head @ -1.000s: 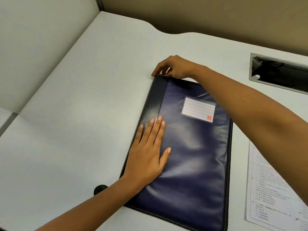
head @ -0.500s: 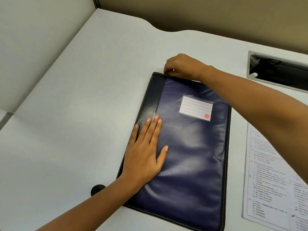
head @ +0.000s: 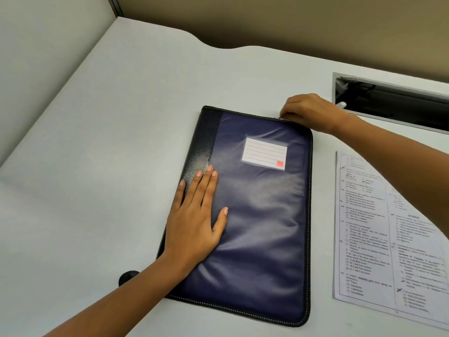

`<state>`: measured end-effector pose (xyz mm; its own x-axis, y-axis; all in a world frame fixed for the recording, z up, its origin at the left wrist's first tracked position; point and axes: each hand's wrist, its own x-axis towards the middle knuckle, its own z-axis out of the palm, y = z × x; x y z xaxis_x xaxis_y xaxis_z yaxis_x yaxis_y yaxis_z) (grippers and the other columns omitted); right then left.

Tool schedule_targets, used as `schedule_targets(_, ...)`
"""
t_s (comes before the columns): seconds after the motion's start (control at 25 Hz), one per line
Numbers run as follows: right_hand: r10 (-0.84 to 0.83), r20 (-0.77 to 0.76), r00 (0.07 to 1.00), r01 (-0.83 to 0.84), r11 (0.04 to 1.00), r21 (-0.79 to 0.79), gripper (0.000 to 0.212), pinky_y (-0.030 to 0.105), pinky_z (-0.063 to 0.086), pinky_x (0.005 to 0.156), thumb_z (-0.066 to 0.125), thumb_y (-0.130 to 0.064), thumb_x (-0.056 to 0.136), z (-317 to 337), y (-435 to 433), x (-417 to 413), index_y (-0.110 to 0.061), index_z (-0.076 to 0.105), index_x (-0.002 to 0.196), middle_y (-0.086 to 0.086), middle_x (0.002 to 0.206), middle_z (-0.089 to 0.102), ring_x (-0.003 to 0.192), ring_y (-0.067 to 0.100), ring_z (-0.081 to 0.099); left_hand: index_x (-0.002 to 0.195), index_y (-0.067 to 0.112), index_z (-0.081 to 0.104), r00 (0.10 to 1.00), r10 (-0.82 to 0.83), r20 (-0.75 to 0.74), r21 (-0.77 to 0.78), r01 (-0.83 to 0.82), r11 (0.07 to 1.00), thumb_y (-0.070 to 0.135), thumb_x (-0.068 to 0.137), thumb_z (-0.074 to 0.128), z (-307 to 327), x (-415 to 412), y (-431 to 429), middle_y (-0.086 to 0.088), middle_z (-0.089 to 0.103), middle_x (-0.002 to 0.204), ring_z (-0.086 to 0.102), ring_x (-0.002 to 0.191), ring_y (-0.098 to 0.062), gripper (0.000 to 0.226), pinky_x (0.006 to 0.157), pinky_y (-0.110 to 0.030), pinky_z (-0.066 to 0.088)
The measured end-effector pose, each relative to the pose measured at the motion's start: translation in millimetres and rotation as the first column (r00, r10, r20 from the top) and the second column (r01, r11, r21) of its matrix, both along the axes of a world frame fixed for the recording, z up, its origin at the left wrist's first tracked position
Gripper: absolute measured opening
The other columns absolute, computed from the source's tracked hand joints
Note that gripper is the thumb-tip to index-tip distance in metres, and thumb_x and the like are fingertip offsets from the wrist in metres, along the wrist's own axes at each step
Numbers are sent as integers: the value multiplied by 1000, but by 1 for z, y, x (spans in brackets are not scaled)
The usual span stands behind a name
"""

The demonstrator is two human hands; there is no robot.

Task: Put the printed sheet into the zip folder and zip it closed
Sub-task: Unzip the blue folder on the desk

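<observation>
A dark blue zip folder (head: 262, 215) with a black spine strip and a white label lies flat on the white desk (head: 97, 166). My left hand (head: 194, 220) rests flat on its left side, fingers spread, holding nothing. My right hand (head: 308, 113) pinches the zip pull at the folder's top edge, close to the top right corner. The printed sheet (head: 379, 229) lies on the desk to the right of the folder, partly under my right forearm.
A rectangular cable opening (head: 393, 103) with a grey frame is cut into the desk at the back right. A small black round object (head: 127, 277) sits by the folder's lower left corner. Partition walls stand to the left and behind.
My right hand has slid along the folder's top edge from the left corner toward the right corner, pinching the zip pull. My left hand has stayed flat on the folder.
</observation>
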<state>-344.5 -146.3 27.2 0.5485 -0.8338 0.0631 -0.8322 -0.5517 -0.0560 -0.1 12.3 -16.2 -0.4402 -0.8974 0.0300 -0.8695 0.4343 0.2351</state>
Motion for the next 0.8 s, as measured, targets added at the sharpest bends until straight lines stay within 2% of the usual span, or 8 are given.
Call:
schedule_targets(0.2,-134,47,990,135,991,-15,9,43,55,69,66,-1,84,-4,44,-41,3,70,91,17,86,70,73,35,66,152,20,7,1000,6,-7,-4,-6,1000,50,94,30,-2,0,0,4,9,160,4,146,-10,69,119,-40,13)
schedule_targets(0.36,-231,118,966,238,970,-52,9,38,53,68,67,2,82,-11,75,-35,4,70,90,18,84,70,72,35,66,152,19,10,1000,6,-23,-21,-7,1000,51,95,29,-2,-1,0,4,11,159,7,146,-10,68,119,-39,13)
schedule_targets(0.52,-269,102,958,278,958,-78,7,40,55,65,67,2,82,-17,106,-27,4,71,88,18,81,69,72,35,66,151,19,13,999,12,-40,-36,-14,999,53,95,28,-3,-1,0,4,15,159,10,146,-11,68,119,-37,12)
schedule_targets(0.8,-324,140,936,335,940,-64,6,32,52,61,69,-1,82,-21,168,-3,2,71,87,14,80,70,70,30,65,151,18,15,999,11,-50,-66,-14,998,55,94,25,-7,-1,0,2,18,158,12,146,-13,69,120,-37,11)
